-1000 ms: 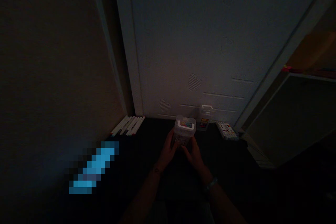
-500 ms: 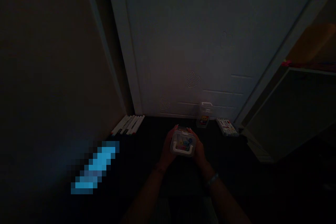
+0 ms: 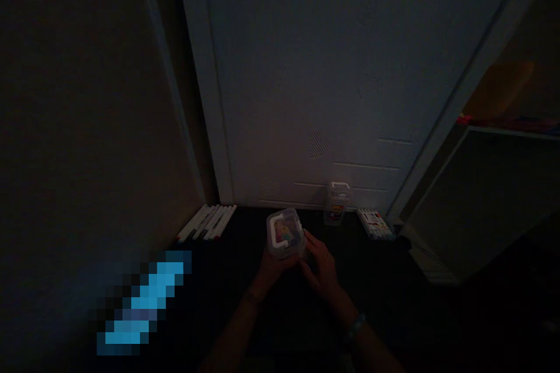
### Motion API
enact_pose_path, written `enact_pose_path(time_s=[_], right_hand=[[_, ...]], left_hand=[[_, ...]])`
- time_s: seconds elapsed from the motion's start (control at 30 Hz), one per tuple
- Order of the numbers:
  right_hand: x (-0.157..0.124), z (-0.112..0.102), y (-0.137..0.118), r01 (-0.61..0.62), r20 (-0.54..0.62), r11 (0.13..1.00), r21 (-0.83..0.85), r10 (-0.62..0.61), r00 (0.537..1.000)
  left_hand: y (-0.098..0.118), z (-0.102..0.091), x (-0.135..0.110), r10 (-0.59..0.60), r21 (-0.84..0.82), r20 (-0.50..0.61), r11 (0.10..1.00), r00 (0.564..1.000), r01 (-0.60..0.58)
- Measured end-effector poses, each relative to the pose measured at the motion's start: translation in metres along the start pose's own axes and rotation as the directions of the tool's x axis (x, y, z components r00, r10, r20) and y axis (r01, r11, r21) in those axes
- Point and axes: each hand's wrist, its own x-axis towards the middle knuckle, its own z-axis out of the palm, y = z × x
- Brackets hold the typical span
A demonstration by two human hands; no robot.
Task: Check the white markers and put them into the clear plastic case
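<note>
"Grip state, quick?"

"I'm monitoring remotely: left hand (image 3: pixel 272 268) is gripping the clear tub (image 3: pixel 286 234), cupping it low on the left. Right hand (image 3: pixel 322 265) is resting fingers against the tub's right side; I can't tell whether that grip is clamping."

"Tub location?"

"Hands are holding it over the dark counter (image 3: pixel 247 245), around the middle. Lid is facing my camera, white handle (image 3: pixel 272 234) lying on the left."

"Others?"

"Second clear container (image 3: pixel 336 205) is standing behind, to the right, near the white panel (image 3: pixel 301 70). Marker pack (image 3: pixel 375 225) is lying further right. White markers (image 3: pixel 207 221) are lying side by side, far left."
</note>
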Motion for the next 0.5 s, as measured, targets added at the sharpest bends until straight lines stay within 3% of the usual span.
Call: enact_pose_path(time_s=[0.07,0.13,0.2,0.27,0.37,0.5], right_hand=[[0.006,-0.009,-0.008,-0.126,-0.023,0.985,0.120,0.129,0.991],[0.010,-0.020,-0.013,-0.231,0.051,0.940,0.251,0.225,0.973],[0.011,-0.031,-0.015,-0.321,0.160,0.893,0.317,0.283,0.946],[0.009,-0.042,-0.016,-0.385,0.186,0.866,0.320,0.342,0.921],[0.000,-0.058,-0.018,-0.439,0.051,0.862,0.252,0.442,0.896],[-0.012,-0.079,-0.015,-0.515,-0.149,0.845,0.144,0.533,0.833]], left_hand=[[0.003,-0.004,0.008,-0.036,-0.038,0.036,0.999,0.999,0.037],[0.004,-0.001,0.017,-0.029,-0.083,0.044,0.996,0.999,0.032],[0.003,0.007,0.025,-0.040,-0.108,0.121,0.993,0.992,0.053],[0.001,0.021,0.031,-0.043,-0.107,0.238,0.992,0.970,0.070],[-0.001,0.047,0.040,0.060,-0.030,0.340,0.998,0.939,-0.053],[0.005,0.083,0.054,0.212,0.089,0.490,0.953,0.846,-0.290]])
